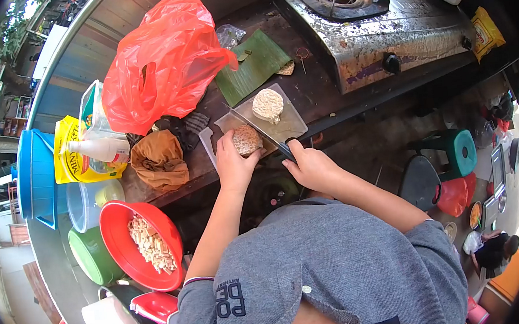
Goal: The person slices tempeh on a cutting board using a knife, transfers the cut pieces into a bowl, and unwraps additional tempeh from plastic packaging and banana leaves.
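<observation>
left hand [235, 165] grips a speckled brown cake [247, 139] on the cutting board [294, 118]; right hand [313, 164] is closed around the knife [285, 150]. cut pieces [150, 244] in the red basin [113, 238] appear done; the brown cake and pale round cake [267, 104] are judged outstanding.

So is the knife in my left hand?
No, the right hand grips the knife, while the left hand holds the round brown piece.

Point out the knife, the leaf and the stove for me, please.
Knife [261, 130]: head view, on the blade.
Leaf [249, 70]: head view, on the middle of its green surface.
Stove [409, 27]: head view, on the metal top, beside the burner.
</observation>
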Demonstrator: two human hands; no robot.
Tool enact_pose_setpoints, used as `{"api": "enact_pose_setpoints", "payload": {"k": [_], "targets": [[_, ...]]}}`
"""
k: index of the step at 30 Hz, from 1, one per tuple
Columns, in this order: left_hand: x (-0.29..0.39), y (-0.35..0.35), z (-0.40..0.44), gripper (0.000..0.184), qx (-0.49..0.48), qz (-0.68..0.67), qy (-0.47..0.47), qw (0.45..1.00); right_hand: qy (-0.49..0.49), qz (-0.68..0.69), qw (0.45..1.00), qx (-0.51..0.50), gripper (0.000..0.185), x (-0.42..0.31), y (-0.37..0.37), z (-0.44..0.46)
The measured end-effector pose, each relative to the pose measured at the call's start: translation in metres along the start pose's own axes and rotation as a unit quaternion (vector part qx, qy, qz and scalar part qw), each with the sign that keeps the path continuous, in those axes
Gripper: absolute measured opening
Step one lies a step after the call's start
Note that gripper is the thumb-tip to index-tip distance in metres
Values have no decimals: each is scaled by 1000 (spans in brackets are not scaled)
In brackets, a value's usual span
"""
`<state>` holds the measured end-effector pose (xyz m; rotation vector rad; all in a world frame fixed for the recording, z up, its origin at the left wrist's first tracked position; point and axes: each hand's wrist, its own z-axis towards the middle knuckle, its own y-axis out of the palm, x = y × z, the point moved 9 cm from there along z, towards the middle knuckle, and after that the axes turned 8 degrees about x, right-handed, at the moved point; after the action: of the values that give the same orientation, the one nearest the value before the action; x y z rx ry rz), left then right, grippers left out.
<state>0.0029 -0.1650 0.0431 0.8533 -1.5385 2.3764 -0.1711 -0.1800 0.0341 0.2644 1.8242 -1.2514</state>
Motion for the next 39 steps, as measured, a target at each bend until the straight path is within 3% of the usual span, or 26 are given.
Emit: {"api": "enact_pose_setpoints", "payload": {"k": [11, 13, 14, 18, 20, 23, 39], "targets": [[-3, -14, -3, 78, 12, -18, 4, 1000, -8, -34, 998, 48, 25, -16, -16, -15], [-10, -18, -7, 73, 7, -132, -29, 991, -35, -11, 998, 54, 26, -29, -24, -25], [-13, -19, -8, 61, 21, -145, -7, 989, -33, -12, 998, 52, 26, -33, -26, -27], [-22, -6, -14, 52, -5, -139, -8, 990, -24, -34, 999, 13, 25, -42, -17, -27], [-26, 1, -17, 41, 21, -168, 36, 985, -19, -50, 999, 8, 24, -44, -16, -25], [-22, -1, -18, 37, 15, -240, -16, 970, 3, -66, 998, -22, 23, -45, -13, -25], [-22, -2, -20, 33, 22, -221, 3, 975, 19, -87, 995, -35, 25, -17, 17, 1]]}}
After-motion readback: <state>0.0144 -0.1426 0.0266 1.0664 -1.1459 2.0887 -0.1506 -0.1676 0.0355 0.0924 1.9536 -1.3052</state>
